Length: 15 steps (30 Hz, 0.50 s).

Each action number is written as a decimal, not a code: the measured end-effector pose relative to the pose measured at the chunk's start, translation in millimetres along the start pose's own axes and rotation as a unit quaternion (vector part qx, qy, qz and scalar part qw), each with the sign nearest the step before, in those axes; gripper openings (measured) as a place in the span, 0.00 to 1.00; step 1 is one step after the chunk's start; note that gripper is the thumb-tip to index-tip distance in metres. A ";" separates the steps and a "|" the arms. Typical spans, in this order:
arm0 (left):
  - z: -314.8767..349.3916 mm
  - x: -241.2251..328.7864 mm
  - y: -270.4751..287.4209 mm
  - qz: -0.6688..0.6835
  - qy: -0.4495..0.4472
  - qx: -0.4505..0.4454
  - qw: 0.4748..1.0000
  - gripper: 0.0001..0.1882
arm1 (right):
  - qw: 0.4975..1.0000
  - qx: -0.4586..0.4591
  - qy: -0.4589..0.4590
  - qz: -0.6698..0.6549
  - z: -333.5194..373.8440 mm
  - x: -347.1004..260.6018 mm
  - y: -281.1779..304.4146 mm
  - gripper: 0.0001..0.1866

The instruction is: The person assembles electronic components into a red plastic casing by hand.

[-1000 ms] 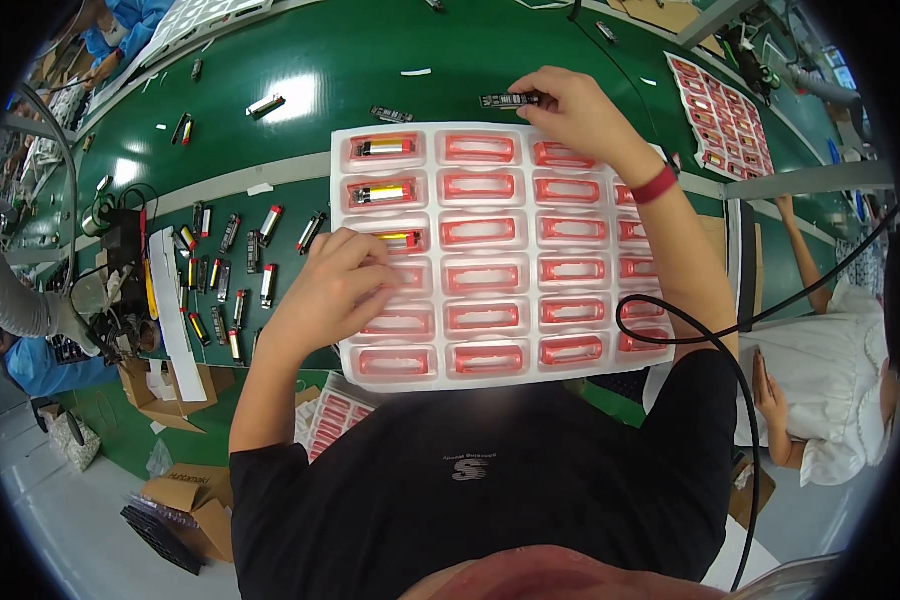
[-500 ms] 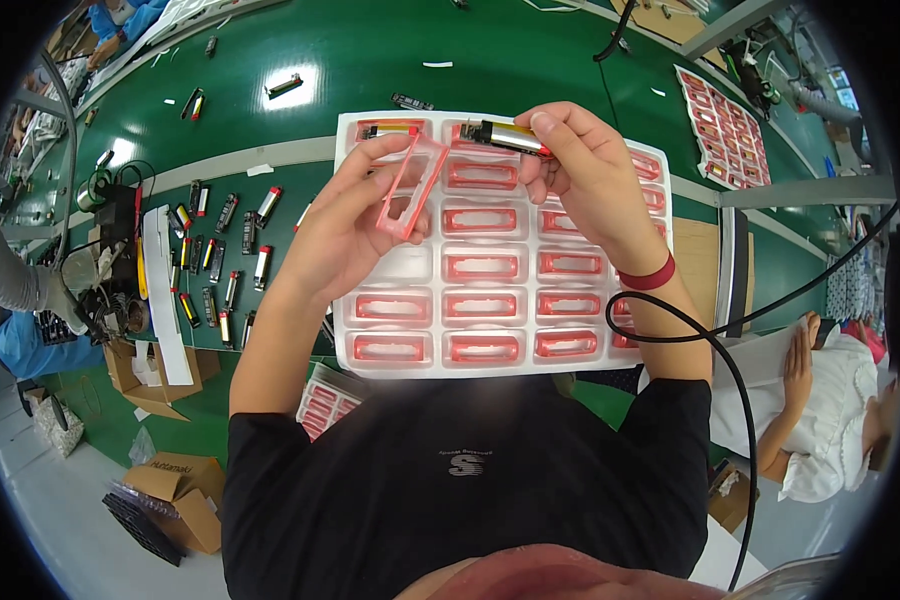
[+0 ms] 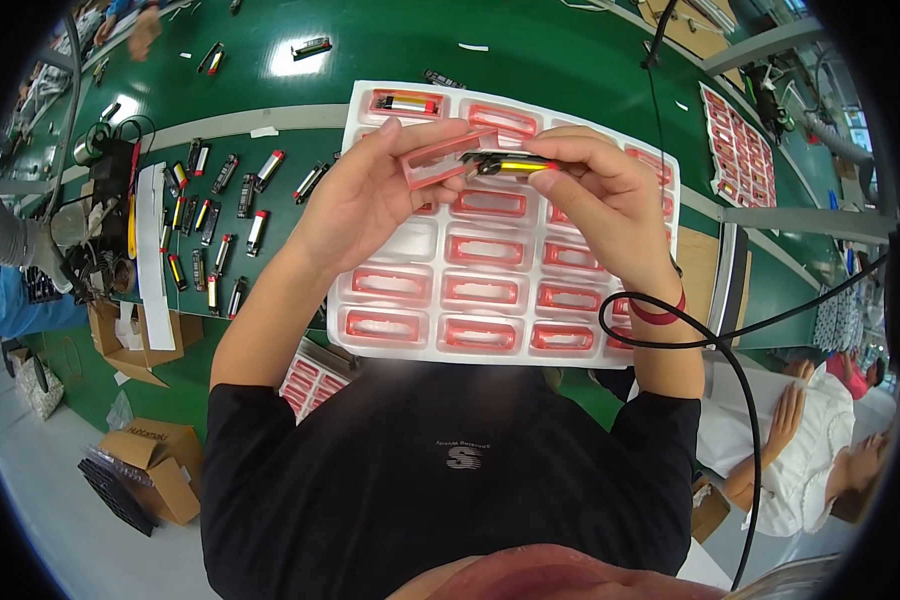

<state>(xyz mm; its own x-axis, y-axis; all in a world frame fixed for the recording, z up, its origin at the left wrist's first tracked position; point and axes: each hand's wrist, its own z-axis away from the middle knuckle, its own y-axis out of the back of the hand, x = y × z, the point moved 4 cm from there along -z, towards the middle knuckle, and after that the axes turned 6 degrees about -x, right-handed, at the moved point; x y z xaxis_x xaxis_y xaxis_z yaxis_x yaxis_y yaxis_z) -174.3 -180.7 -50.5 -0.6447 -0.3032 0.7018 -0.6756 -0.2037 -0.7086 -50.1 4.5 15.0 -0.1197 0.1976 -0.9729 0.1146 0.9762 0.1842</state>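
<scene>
Green table (image 3: 530, 50) fills the upper part of the head view, with a pale strip running across it and a white moulded tray (image 3: 410, 245) lying at its near edge, right in front of the person. That tray carries rows of red rectangular frames (image 3: 480, 335) seated in its pockets, and one lighter (image 3: 407, 103) with a yellow body rests in a pocket at the tray's far left corner. A second tray of red frames (image 3: 735, 135) lies toward the table's far right edge, well apart from the first. Toward the table's left edge, loose lighters (image 3: 210, 215) are scattered beside a white strip and a dark machine. A black cable (image 3: 740, 390) loops over the tray's near right corner. Both hands are raised over the far half of the white tray. The left hand (image 3: 355, 200) has its fingers curled and pinches a single red frame (image 3: 440, 160) by its long edges, holding it tilted above the tray. The right hand (image 3: 610, 195), wearing a red band at the wrist, pinches a yellow lighter (image 3: 510, 163) between thumb and fingertips, lying sideways with its dark end touching the open end of the held frame.
</scene>
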 end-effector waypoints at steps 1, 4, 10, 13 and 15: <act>-0.1 0.3 -3.2 0.019 -0.001 0.002 1.000 0.31 | 0.999 0.002 -0.012 -0.035 -2.9 1.6 -4.1 0.10; -1.9 -0.4 -8.5 -0.010 0.021 0.006 1.000 0.36 | 0.997 -0.008 -0.038 -0.064 -6.7 6.3 -7.5 0.08; -4.4 -2.7 -12.5 -0.079 0.033 0.009 0.996 0.25 | 0.992 0.007 -0.020 -0.127 -10.5 20.0 -7.1 0.08; -6.4 -12.1 -13.6 -0.100 0.056 0.035 0.993 0.20 | 0.951 0.042 -0.013 -0.305 -15.8 22.7 -18.9 0.08; -7.9 -14.2 -11.3 -0.160 0.049 0.043 0.985 0.20 | 0.954 0.059 0.044 -0.290 -22.6 10.3 -24.1 0.08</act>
<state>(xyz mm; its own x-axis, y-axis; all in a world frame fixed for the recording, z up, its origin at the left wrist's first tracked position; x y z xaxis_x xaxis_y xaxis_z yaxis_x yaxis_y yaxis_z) -160.4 -166.8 -51.9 -0.4369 -0.1210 0.8913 -0.8202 -0.3531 -0.4500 -76.3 -15.0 3.7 -0.2789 -0.3608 -0.8900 0.1142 0.9077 -0.4038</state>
